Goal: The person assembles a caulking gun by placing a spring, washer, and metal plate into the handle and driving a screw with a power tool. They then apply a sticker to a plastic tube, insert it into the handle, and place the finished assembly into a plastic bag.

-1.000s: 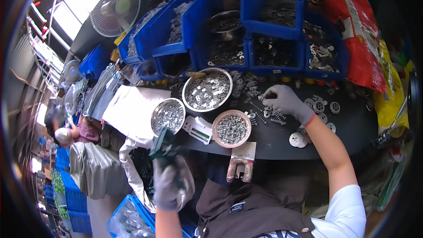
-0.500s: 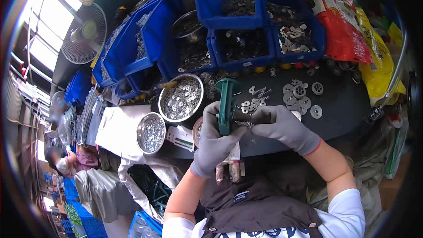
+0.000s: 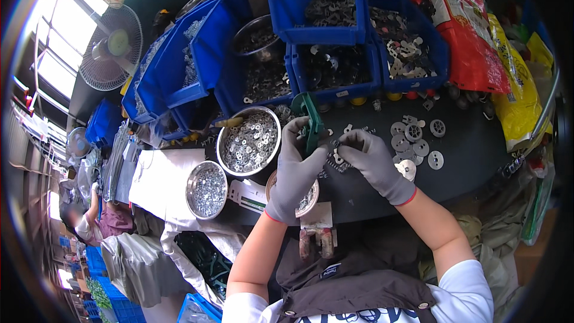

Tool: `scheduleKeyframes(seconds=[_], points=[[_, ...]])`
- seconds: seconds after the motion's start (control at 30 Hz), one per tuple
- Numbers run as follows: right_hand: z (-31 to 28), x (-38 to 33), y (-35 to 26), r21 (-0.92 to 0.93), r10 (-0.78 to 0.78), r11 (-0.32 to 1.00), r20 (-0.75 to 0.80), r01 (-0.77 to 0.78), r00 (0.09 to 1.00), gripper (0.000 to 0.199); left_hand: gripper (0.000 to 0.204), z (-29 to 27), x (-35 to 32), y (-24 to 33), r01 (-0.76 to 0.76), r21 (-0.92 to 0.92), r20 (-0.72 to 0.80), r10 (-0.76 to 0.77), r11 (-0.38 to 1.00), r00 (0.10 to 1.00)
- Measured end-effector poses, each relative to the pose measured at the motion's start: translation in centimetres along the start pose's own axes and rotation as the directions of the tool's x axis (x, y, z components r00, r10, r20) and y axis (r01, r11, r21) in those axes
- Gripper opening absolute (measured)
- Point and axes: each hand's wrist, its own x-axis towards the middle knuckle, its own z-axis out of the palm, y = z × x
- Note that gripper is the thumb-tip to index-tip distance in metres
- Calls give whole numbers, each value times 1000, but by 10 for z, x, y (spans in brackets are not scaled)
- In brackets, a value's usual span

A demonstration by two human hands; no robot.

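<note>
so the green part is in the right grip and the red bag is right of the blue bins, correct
Not quite: the head view shows the green part in the left grip, not the right grip. The red bag is right of the blue bins.

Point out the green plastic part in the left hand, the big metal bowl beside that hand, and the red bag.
Green plastic part (image 3: 314, 122): head view, on its body.
Big metal bowl (image 3: 244, 173): head view, on its near rim.
Red bag (image 3: 469, 48): head view, middle of its front.
</note>
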Motion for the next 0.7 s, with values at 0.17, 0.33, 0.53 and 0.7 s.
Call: scheduleKeyframes(seconds=[0.17, 0.33, 0.53, 0.7], points=[[15, -11, -22, 80, -45, 996, -24, 47, 999, 17, 46, -6, -2, 1, 42, 21, -3, -42, 999, 999], [19, -17, -22, -106, -175, 982, -182, 158, 968, 17, 42, 11, -12, 6, -84, 235, 3, 85, 968, 996], [18, -31, -24, 6, -53, 998, -204, 55, 977, 13, 41, 12, -20, -3, -232, 419, 2, 254, 878, 967], [-3, -47, -15, 61, -61, 995, -216, 76, 975, 16, 43, 25, -25, 0, -288, 576, 100, 284, 765, 954]])
